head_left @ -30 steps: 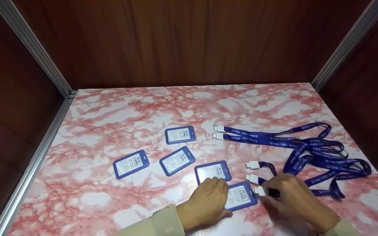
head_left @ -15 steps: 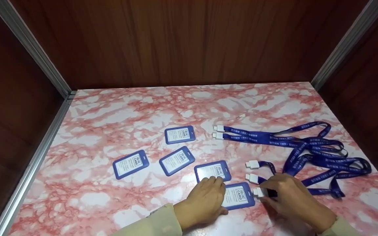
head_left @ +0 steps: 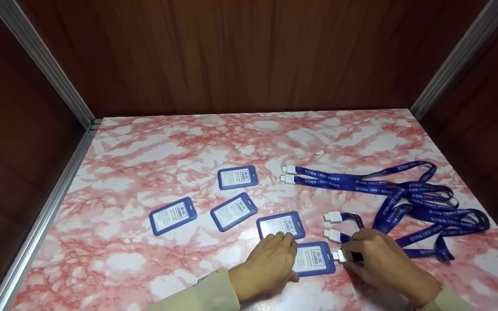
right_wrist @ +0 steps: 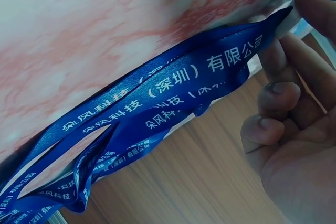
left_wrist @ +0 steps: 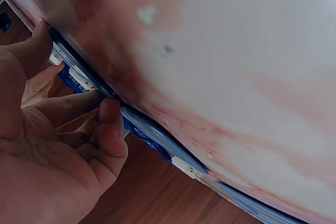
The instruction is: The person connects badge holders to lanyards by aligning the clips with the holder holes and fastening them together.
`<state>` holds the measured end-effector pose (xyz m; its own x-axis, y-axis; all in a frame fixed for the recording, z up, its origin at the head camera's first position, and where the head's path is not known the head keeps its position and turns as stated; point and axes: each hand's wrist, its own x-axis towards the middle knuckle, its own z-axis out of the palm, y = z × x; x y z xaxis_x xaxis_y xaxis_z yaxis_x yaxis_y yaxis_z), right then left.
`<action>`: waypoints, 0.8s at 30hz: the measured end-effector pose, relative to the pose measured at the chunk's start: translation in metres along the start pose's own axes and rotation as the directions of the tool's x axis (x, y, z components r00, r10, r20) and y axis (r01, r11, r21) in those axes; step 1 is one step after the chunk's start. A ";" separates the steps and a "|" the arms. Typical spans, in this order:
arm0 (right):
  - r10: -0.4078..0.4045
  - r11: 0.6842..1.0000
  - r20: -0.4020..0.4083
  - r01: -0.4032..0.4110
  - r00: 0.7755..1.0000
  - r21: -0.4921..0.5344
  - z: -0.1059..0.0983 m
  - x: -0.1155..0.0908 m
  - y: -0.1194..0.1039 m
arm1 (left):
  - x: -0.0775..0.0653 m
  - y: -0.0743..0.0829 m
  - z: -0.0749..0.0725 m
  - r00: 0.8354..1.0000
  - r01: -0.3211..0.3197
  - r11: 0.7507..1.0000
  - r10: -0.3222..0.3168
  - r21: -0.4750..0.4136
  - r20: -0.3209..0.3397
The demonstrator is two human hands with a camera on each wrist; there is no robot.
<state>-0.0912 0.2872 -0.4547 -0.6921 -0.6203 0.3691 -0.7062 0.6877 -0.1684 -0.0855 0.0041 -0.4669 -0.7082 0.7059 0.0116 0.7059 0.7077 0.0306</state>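
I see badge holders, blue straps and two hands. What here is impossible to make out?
Head view: the left end of the nearest badge holder, covered by the left hand.
Head view: whether the white clip has hooked that holder's slot; too small to tell.
Head view: the fine print on the farthest badge holder; too small.
Right wrist view: part of that clip, covered by the right hand.

Head: high, set back, facing forward and down across the counter (head_left: 171, 149). Left wrist: close, low, tilted, at the left hand (left_wrist: 58, 150). Right wrist: close, tilted, at the right hand (right_wrist: 299, 108). Shared, head and right wrist: lanyards (right_wrist: 176, 69).
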 end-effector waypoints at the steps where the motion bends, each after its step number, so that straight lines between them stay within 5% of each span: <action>1: -0.004 1.000 -0.001 0.004 1.000 -0.001 0.000 0.000 0.000 | 0.000 0.000 0.000 1.000 -0.002 1.000 0.002 0.004 -0.002; 24: -0.011 1.000 0.031 0.011 0.999 0.009 0.002 0.000 0.002 | -0.001 0.001 0.001 0.999 -0.021 0.999 0.022 0.029 -0.035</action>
<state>-0.0931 0.2874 -0.4567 -0.6886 -0.6391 0.3427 -0.7149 0.6775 -0.1730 -0.0841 0.0038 -0.4674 -0.6924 0.7200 0.0469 0.7208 0.6931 0.0018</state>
